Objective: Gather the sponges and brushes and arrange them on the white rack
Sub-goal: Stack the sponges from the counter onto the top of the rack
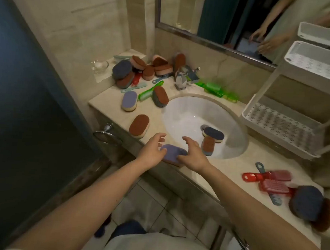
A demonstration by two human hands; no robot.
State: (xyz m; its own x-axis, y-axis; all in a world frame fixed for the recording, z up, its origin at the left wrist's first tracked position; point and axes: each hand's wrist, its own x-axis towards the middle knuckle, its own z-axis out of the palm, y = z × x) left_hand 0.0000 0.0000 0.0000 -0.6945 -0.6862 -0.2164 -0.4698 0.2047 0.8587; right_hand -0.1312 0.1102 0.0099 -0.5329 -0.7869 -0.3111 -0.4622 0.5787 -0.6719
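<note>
Fingers (160, 136) spread wide and loosely curved; left hand (152, 151) and right hand (193, 155) flank the purple sponge (173, 154) at the counter's (224, 168) front edge, thumbs touching it.

A white oval sink basin (185, 116) is set into the beige marble surface (224, 168), with a chrome faucet (180, 79) behind it. A metal-framed mirror (211, 18) hangs above. A clear glass dish (99, 66) sits in the back left corner, and a chrome towel ring (105, 136) hangs below the front edge.
</note>
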